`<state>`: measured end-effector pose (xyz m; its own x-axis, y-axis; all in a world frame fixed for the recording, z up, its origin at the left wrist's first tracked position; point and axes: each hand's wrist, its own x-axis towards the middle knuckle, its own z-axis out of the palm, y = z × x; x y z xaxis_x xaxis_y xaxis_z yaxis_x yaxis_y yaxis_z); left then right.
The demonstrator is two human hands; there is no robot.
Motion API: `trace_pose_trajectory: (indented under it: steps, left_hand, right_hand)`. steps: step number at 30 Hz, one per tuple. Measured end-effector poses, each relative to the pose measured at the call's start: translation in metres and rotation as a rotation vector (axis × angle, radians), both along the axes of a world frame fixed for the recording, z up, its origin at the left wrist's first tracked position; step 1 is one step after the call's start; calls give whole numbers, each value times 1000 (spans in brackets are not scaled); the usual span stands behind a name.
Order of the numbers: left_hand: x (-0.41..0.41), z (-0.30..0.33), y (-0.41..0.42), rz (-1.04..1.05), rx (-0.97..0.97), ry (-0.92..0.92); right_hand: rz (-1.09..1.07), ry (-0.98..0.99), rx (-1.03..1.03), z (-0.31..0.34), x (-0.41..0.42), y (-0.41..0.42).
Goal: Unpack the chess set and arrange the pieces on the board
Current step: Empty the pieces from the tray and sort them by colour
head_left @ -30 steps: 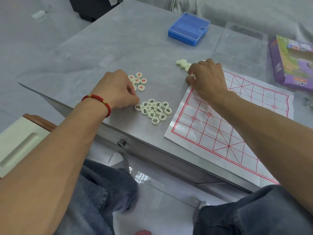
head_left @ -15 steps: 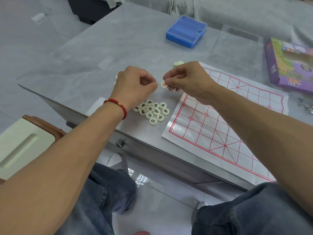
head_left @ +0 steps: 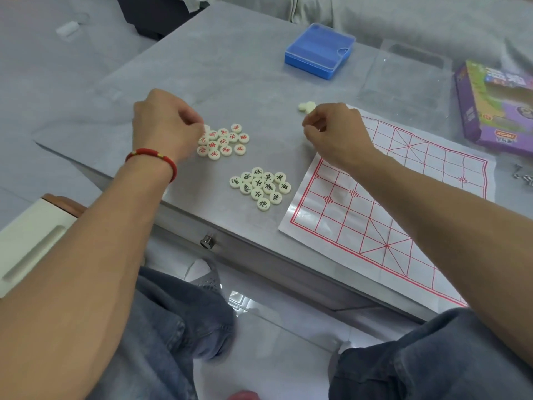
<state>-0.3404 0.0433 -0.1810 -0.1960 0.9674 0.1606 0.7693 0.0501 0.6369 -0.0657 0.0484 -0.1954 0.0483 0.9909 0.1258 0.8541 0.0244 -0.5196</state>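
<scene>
A grey table (head_left: 230, 67) carries a red-lined paper board (head_left: 403, 203) under the right forearm. The left hand (head_left: 161, 125), fingers curled, pinches a piece at the red-marked cluster (head_left: 223, 141); the black-marked cluster (head_left: 261, 187) lies between both wrists. The right hand (head_left: 334, 131) is curled at the board's corner; whether it grips anything I cannot tell.
</scene>
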Motion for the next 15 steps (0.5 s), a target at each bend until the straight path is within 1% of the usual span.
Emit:
trace_pose_trajectory:
  steps: [3, 5, 8, 10, 12, 15]
  left_hand:
    - [-13, -6, 7, 73, -17, 71]
    - [-17, -9, 13, 96, -38, 101]
    - [-18, -10, 21, 109, -79, 113]
    - [-18, -12, 25, 119, -82, 100]
    - [-16, -12, 27, 130, -91, 84]
    - [-12, -14, 27, 118, -117, 64]
  right_hand:
    - [-75, -95, 5, -4, 6, 5]
    - [-110, -200, -48, -5, 9, 8]
    - [-25, -391, -103, -10, 11, 7]
    - [15, -424, -112, -13, 10, 8]
    - [5, -422, -103, -14, 11, 11]
    - [-4, -494, -56, -13, 14, 13]
